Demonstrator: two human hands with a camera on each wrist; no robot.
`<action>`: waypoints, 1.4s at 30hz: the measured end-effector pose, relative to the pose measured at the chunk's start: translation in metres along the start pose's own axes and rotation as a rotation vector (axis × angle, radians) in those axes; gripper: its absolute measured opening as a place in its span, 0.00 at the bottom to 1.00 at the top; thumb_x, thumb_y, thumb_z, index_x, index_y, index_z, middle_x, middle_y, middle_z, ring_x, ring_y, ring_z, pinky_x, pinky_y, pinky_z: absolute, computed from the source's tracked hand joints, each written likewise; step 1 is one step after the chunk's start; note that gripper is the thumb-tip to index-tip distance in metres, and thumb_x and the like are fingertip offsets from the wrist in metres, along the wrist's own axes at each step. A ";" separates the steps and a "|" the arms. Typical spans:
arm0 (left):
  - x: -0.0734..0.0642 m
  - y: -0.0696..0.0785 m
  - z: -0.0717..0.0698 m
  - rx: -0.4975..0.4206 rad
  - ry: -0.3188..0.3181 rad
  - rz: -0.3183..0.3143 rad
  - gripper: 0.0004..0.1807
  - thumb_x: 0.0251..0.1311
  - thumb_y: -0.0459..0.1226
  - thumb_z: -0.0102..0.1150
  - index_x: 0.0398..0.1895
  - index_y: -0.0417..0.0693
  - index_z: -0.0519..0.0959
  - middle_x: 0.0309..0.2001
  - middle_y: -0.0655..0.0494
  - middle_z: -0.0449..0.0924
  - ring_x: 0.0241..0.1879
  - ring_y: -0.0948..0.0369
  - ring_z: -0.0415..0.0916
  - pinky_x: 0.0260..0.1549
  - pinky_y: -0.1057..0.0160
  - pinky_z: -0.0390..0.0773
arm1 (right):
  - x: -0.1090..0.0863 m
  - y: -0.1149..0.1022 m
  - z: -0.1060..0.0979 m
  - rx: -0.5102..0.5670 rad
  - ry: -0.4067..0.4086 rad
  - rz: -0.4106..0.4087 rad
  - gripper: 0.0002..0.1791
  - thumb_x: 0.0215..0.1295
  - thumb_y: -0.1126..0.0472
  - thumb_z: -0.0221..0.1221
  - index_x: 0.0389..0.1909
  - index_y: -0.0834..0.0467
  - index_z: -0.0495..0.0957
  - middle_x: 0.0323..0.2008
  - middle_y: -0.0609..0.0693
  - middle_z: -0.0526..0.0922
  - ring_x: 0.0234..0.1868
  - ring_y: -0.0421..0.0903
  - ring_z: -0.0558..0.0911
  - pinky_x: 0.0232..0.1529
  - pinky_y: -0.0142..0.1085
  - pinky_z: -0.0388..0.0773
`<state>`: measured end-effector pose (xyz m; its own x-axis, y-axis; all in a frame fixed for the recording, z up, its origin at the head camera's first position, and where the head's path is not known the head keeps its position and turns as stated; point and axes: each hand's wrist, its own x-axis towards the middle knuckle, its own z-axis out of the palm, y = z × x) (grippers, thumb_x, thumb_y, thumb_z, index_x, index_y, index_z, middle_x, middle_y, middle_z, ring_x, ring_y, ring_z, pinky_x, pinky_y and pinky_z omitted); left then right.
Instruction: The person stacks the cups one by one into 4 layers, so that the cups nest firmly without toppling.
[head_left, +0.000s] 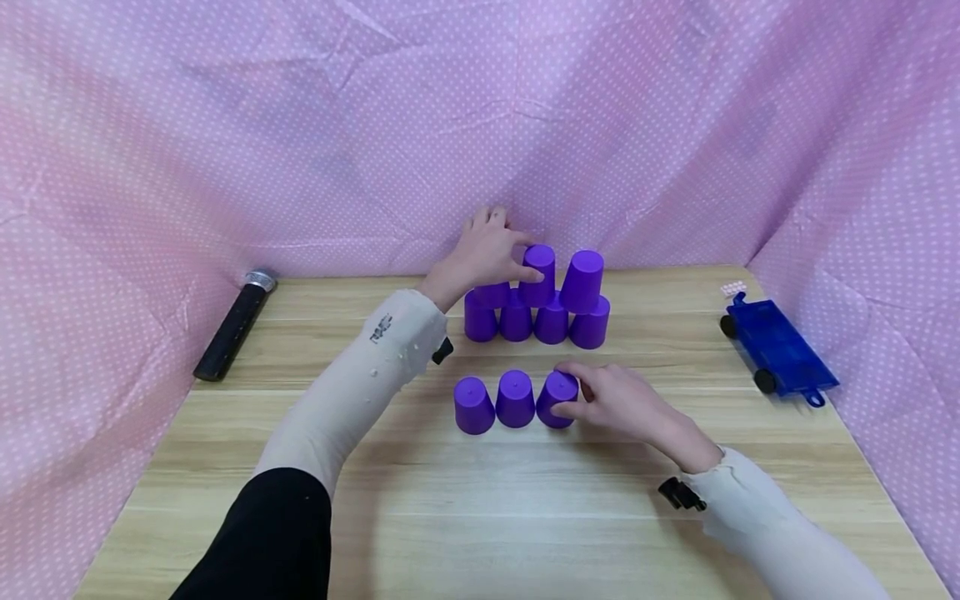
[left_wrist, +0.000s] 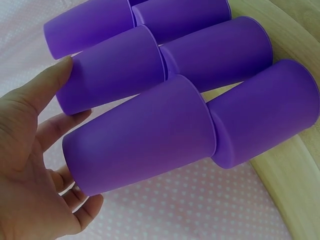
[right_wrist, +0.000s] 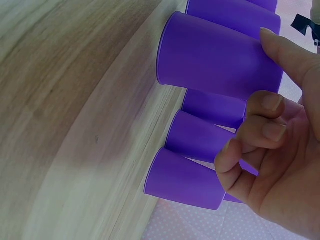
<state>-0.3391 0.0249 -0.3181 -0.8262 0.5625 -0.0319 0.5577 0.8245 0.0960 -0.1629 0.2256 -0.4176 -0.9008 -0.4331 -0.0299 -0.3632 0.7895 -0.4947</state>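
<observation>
Upside-down purple cups stand in a two-level stack at the back of the table. My left hand (head_left: 483,254) reaches over the stack's upper row and pinches its middle cup (left_wrist: 112,70) near the closed end, between thumb and index finger. Beside that, the left upper cup (left_wrist: 140,135) lies close to the other fingers; the right upper cup (head_left: 582,282) stands apart from the hand. Closer to me, three more inverted cups form a row. My right hand (head_left: 618,404) holds the rightmost one (right_wrist: 215,55) between thumb and curled fingers. The left cup (head_left: 474,406) and centre cup (head_left: 515,398) stand beside it.
Several cups form the stack's bottom row (head_left: 515,318). A black microphone (head_left: 236,325) lies at the table's left edge. On the right are a blue toy wagon (head_left: 780,346) and a small pink-and-white item (head_left: 733,288). Pink dotted cloth (head_left: 375,167) hangs behind the table (head_left: 480,517).
</observation>
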 end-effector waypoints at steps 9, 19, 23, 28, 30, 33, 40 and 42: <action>-0.007 -0.008 -0.002 -0.053 0.014 -0.014 0.41 0.54 0.68 0.63 0.70 0.66 0.71 0.63 0.46 0.66 0.66 0.46 0.57 0.64 0.44 0.59 | 0.004 -0.005 0.001 0.003 -0.010 -0.002 0.29 0.61 0.42 0.68 0.60 0.50 0.77 0.20 0.38 0.73 0.20 0.35 0.69 0.22 0.31 0.66; -0.037 -0.007 -0.014 -0.228 0.215 0.120 0.29 0.68 0.57 0.57 0.68 0.59 0.73 0.46 0.57 0.79 0.49 0.55 0.73 0.51 0.56 0.72 | 0.005 -0.006 0.002 0.023 -0.006 0.002 0.27 0.60 0.43 0.68 0.57 0.48 0.78 0.20 0.39 0.73 0.20 0.36 0.68 0.22 0.31 0.65; -0.060 -0.004 -0.016 -0.397 0.198 0.204 0.24 0.71 0.53 0.55 0.65 0.56 0.75 0.33 0.63 0.78 0.32 0.62 0.74 0.35 0.63 0.74 | 0.005 -0.006 0.002 0.026 -0.008 0.022 0.28 0.58 0.41 0.69 0.58 0.48 0.78 0.20 0.39 0.73 0.21 0.36 0.69 0.22 0.31 0.65; -0.093 -0.008 -0.013 -0.471 0.074 0.223 0.21 0.71 0.52 0.55 0.60 0.55 0.79 0.33 0.62 0.79 0.29 0.63 0.74 0.32 0.63 0.74 | 0.005 -0.007 0.000 0.030 -0.013 0.038 0.30 0.57 0.41 0.69 0.58 0.49 0.77 0.21 0.40 0.73 0.21 0.37 0.69 0.22 0.32 0.65; -0.105 -0.012 -0.009 -0.468 0.027 0.216 0.20 0.71 0.52 0.56 0.59 0.56 0.79 0.33 0.62 0.80 0.30 0.64 0.75 0.31 0.64 0.75 | 0.004 -0.007 -0.001 0.039 -0.020 0.051 0.30 0.57 0.41 0.69 0.58 0.49 0.77 0.21 0.40 0.73 0.21 0.38 0.69 0.22 0.32 0.65; -0.119 -0.021 0.001 -0.463 -0.022 0.220 0.19 0.71 0.51 0.56 0.58 0.55 0.80 0.34 0.62 0.81 0.31 0.63 0.75 0.32 0.63 0.76 | 0.003 -0.007 -0.003 0.050 -0.029 0.079 0.31 0.57 0.41 0.70 0.59 0.48 0.76 0.21 0.42 0.72 0.21 0.39 0.68 0.21 0.33 0.64; -0.150 -0.047 0.032 -0.503 -0.067 0.184 0.22 0.69 0.49 0.58 0.61 0.51 0.78 0.41 0.60 0.81 0.41 0.62 0.76 0.39 0.62 0.77 | 0.003 -0.006 -0.004 0.064 -0.024 0.088 0.30 0.56 0.41 0.70 0.57 0.47 0.77 0.21 0.42 0.71 0.22 0.39 0.68 0.22 0.33 0.64; -0.159 -0.052 0.041 -0.519 -0.076 0.147 0.24 0.69 0.50 0.59 0.63 0.53 0.77 0.41 0.60 0.81 0.43 0.62 0.77 0.40 0.61 0.77 | 0.002 -0.005 -0.003 0.067 -0.024 0.088 0.30 0.56 0.42 0.70 0.58 0.47 0.77 0.21 0.41 0.71 0.21 0.38 0.68 0.22 0.33 0.64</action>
<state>-0.2334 -0.1049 -0.3589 -0.7233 0.6886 -0.0509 0.5382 0.6084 0.5832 -0.1637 0.2218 -0.4122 -0.9221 -0.3747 -0.0962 -0.2658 0.7944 -0.5461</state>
